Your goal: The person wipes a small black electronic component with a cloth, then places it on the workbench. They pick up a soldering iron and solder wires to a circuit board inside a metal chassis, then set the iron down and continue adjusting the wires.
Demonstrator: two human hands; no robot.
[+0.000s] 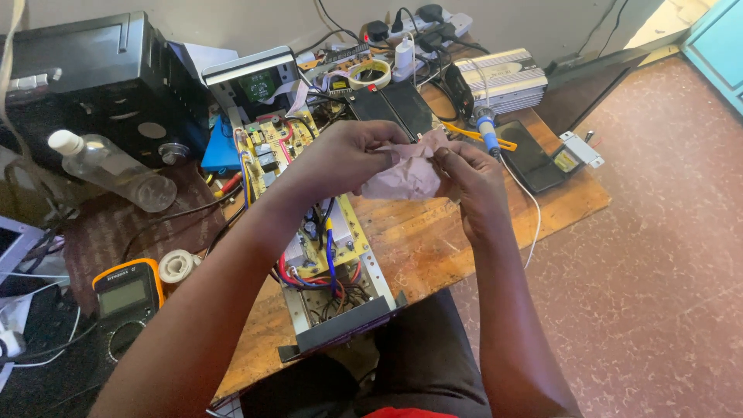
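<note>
Crumpled pink tissue [410, 174] being pinched closed between left hand [344, 159] and right hand [468, 182], opened circuit-board chassis [325, 255] lying just below, soldering iron [487, 131] sitting beyond.

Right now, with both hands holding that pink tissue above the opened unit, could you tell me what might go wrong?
1. The soldering iron lies just beyond the right hand; if hot, it might scorch the pink tissue or a knuckle.
2. The left hand hovers over the open circuit board; the tissue could snag on components.
3. The plastic bottle lies on its side nearby and may roll.
</note>
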